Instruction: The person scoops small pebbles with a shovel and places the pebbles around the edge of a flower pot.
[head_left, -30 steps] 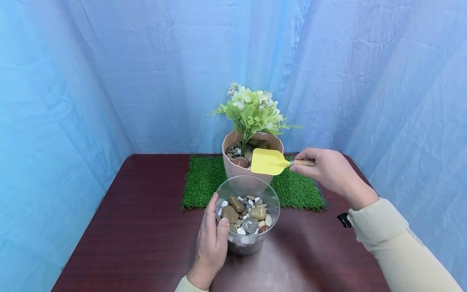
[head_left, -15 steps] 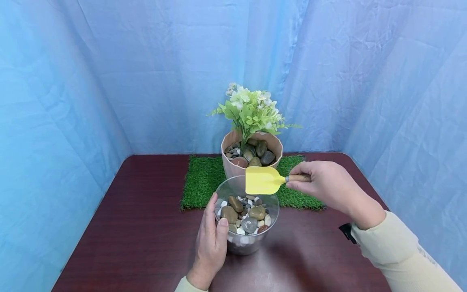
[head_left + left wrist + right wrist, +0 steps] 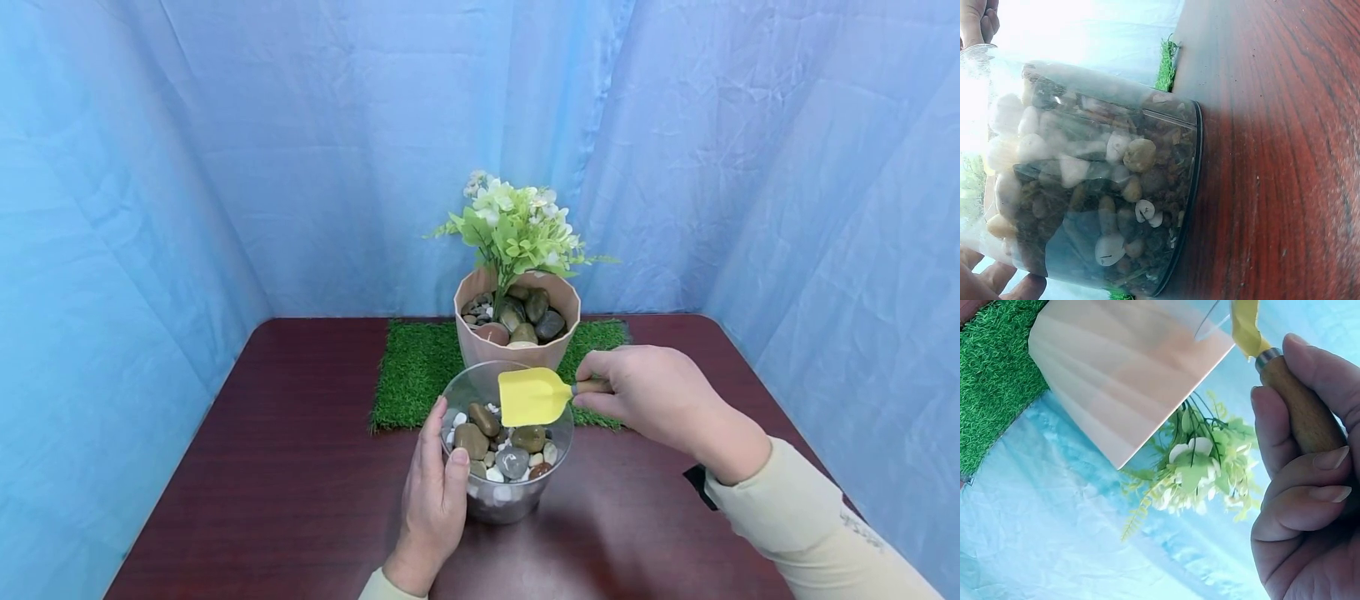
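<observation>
In the head view, my right hand [image 3: 660, 404] holds a small yellow hand trowel [image 3: 534, 397] by its wooden handle [image 3: 1304, 406], thumb and fingers wrapped round it. The flat blade hangs over the back right of a clear plastic container [image 3: 504, 504], and no stones show on it. Inside lie several brown, grey and white stones [image 3: 513, 461]. My left hand [image 3: 435, 508] grips the container's left side, thumb near the rim; its fingertips [image 3: 1027, 286] show against the clear wall in the left wrist view.
Behind the container stands a pink flowerpot [image 3: 480, 350] with stones and a white-flowered plant [image 3: 517, 229], on an artificial grass mat [image 3: 420, 375]. The dark red wooden table [image 3: 300, 467] is backed by blue curtains [image 3: 360, 167].
From in front of the flowerpot, the trowel has come down and slightly left, over the container. The stones in the flowerpot are now uncovered to view. My left hand stays in place.
</observation>
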### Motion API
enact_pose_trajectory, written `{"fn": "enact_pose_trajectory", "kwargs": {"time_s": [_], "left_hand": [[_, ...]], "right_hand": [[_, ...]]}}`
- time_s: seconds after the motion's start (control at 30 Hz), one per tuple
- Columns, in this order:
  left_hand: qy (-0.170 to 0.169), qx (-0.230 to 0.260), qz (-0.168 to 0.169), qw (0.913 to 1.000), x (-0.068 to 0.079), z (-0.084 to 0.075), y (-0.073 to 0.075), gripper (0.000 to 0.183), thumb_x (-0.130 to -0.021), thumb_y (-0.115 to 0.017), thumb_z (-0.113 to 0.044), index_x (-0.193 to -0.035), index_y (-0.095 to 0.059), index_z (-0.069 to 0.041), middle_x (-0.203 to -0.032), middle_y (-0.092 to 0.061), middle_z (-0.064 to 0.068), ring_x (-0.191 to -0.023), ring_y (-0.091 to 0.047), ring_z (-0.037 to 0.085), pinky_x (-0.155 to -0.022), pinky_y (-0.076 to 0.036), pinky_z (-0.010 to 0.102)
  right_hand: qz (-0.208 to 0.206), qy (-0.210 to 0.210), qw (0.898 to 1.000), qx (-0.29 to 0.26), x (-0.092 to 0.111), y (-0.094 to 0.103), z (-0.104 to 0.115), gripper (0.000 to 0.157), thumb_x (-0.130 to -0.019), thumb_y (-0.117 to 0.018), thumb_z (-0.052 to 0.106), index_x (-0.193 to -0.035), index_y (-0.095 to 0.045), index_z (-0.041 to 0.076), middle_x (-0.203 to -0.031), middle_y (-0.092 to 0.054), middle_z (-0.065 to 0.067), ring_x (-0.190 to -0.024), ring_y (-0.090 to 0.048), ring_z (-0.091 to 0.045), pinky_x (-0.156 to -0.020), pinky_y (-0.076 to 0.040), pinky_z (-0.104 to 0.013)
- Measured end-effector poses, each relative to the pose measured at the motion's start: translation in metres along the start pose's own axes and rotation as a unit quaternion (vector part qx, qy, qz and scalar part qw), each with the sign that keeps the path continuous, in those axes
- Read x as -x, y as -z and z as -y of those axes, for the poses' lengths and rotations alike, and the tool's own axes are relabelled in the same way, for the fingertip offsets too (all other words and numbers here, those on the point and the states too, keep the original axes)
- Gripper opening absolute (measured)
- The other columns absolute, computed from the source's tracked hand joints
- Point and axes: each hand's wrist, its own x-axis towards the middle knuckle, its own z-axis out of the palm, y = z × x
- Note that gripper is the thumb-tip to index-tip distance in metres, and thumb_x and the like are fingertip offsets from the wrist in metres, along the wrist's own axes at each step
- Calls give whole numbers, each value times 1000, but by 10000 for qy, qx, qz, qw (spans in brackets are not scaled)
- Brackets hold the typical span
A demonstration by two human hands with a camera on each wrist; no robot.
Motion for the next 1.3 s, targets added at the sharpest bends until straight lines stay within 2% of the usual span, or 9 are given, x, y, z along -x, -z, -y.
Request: {"fn": "enact_pose_trajectory", "kwargs": {"time_s": [0.43,0.67,0.8,1.13,1.3], "left_hand": [[-32,46,25,10000,-2,1,0,63,-105,-50,-9,-164,-30,-11,-165,-40,11,-150,-42,27,-123,-24,18],[-13,36,39,10000,-1,1,0,63,-104,-50,-8,-164,-30,-11,-166,-39,10,-150,-42,27,-123,-24,18],[-8,28,39,10000,-1,1,0,63,-104,-50,-8,-164,-30,-11,-166,-39,9,-149,-42,27,-123,-24,18],[2,15,13,10000,0,1,0,63,-105,-51,-9,-164,-31,-12,-166,-40,8,-149,-43,27,-122,-25,17],[11,17,17,10000,0,0,0,63,-105,-51,-10,-164,-31,-12,-166,-40,8,-149,-43,26,-122,-25,17]], "right_hand": [[45,62,9990,447,-4,-3,15,21,-84,-87,31,-78,-66,33,-62,-48,23,-54,-41,2,-46,-36,-25],[121,-116,9966,801,-7,-5,23,41,-83,-82,26,-61,-48,33,-55,-33,18,-50,-33,-4,-43,-27,-27],[39,-156,9950,988,-8,-6,28,46,-79,-80,22,-56,-41,30,-54,-26,16,-49,-28,-6,-41,-25,-28],[507,-433,9902,1226,-13,-9,43,47,-80,-77,22,-52,-41,27,-53,-22,13,-49,-28,-10,-39,-30,-33],[396,-409,9892,1349,-13,-12,48,50,-79,-81,25,-51,-40,26,-52,-21,12,-47,-30,-11,-38,-30,-34]]}}
